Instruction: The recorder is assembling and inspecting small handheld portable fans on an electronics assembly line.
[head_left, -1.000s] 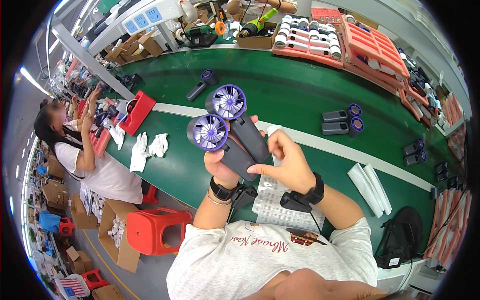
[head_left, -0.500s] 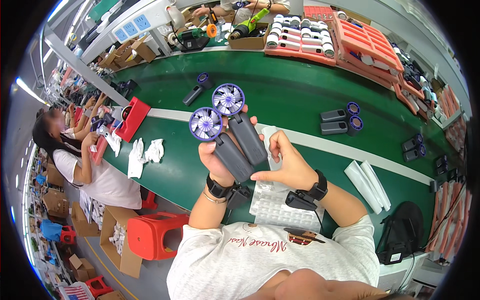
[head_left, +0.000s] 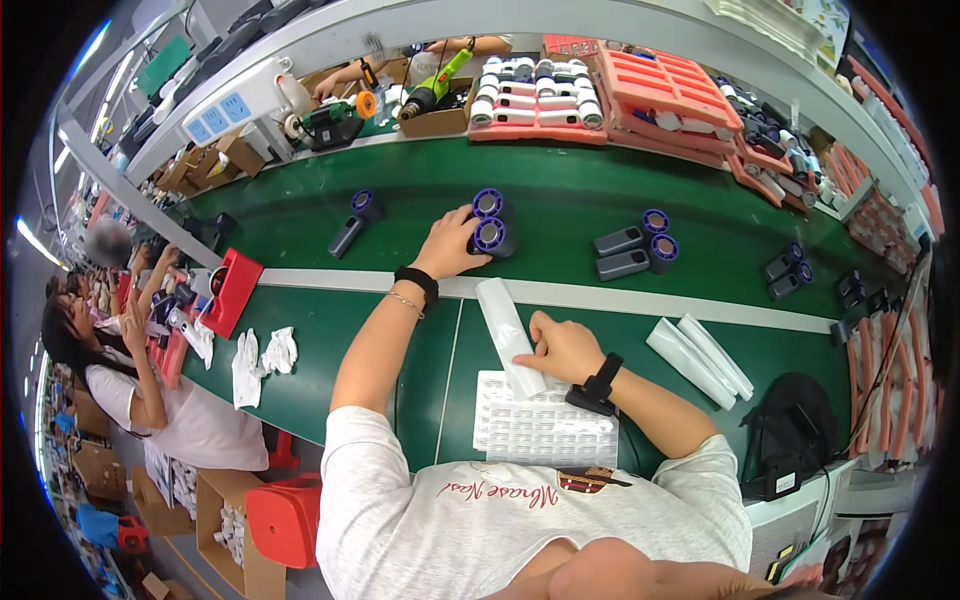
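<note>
My left hand [head_left: 450, 243] reaches to the far green surface and closes round two dark grey handheld fans [head_left: 490, 235], which lie side by side. Their purple-ringed round ends face up, while the hand covers most of their handles. Nearer to me, my right hand [head_left: 568, 350] has its fingers curled, with the thumb on the edge of a long white plastic sleeve [head_left: 500, 315]. That sleeve lies slanted over a sheet of printed labels [head_left: 550, 430]; how firmly the fingers grip it is partly hidden.
Another fan [head_left: 353, 222] lies to the left, and a pair [head_left: 640, 245] to the right. More white sleeves [head_left: 700, 360] rest at right, near a black bag [head_left: 795, 425]. White gloves [head_left: 247, 370] and a red holder [head_left: 233, 293] are at left, beside a seated co-worker [head_left: 150, 390].
My left hand has carried the two fans away from me and down onto the far green surface. My right hand has left the fans and touches the white sleeve. The view has shifted slightly.
</note>
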